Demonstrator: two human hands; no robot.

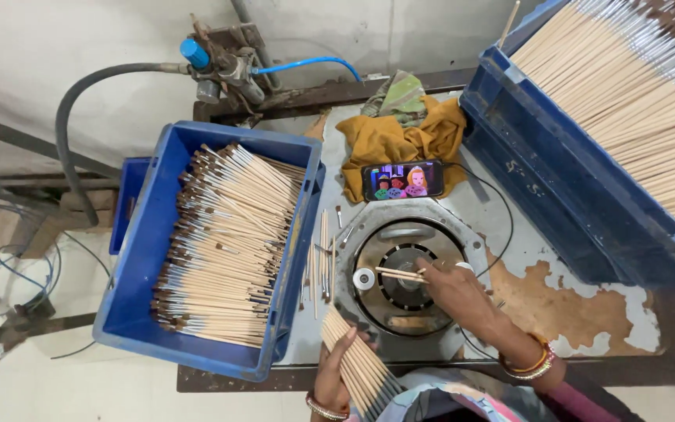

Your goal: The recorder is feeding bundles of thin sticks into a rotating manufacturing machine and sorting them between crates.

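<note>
The thin wooden sticks (401, 274) in the right hand (451, 289) are pale, slender and straight, pinched between the fingertips and lying almost level, their free ends pointing left over the dark round opening of the grey machine (400, 273) in the lower middle of the frame. The left hand (336, 373), at the bottom edge, is clenched around a thick bundle of sticks (357, 359) of the same pale wood, which fans up and to the left from the palm, with silver tips toward the bottom.

To the left of the machine a blue crate (138, 266) rests on the tabletop (587, 312), packed with sticks lying crosswise, their dark brown and silver ends toward the left wall. A second, larger blue crate (564, 180) leans in the upper right, filled with longer pale sticks. A few loose sticks (322, 254) lie between the left crate and the machine. Above the machine a phone (402, 180) with a lit screen rests on a mustard-yellow cloth (392, 137).

The right crate is cut off by the frame's top and right edges. The lower end of the bundle disappears behind patterned clothing. How the machine's centre grips the sticks is too dark to make out.
</note>
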